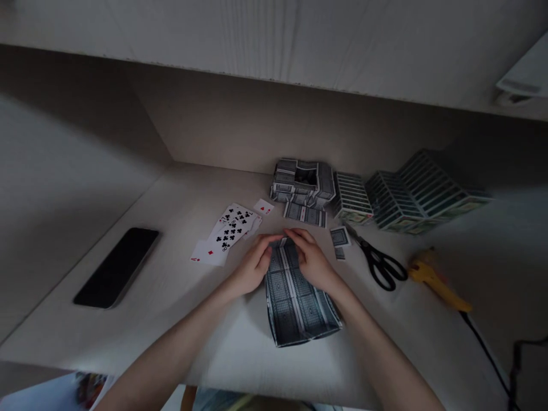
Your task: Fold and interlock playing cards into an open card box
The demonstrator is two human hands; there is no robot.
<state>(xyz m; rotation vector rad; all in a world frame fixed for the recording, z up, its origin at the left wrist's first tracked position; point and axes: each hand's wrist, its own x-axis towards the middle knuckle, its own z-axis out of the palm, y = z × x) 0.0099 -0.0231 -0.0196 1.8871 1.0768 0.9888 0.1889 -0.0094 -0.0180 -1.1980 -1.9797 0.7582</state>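
A long box-like piece built from playing cards (pixel 295 305), with blue-grey patterned backs outward, lies in front of me. My left hand (pixel 256 260) grips its far left corner, the thumb against the side. My right hand (pixel 311 257) closes round the far right part, fingertips meeting those of the left at the far end. The piece widens towards me, and its far edge is partly hidden by my fingers. Just beyond my hands are loose card pieces (pixel 340 236) on the right and a spread of face-up playing cards (pixel 231 231) on the left.
A larger card structure with a square opening (pixel 282 177) stands by the back wall. Stepped card structures (pixel 422 194) stand right of it. Black scissors (pixel 382 267) and a yellow glue gun (pixel 439 282) with a cord lie at right, a black phone (pixel 117 267) at left. A shelf (pixel 274 43) overhangs the desk.
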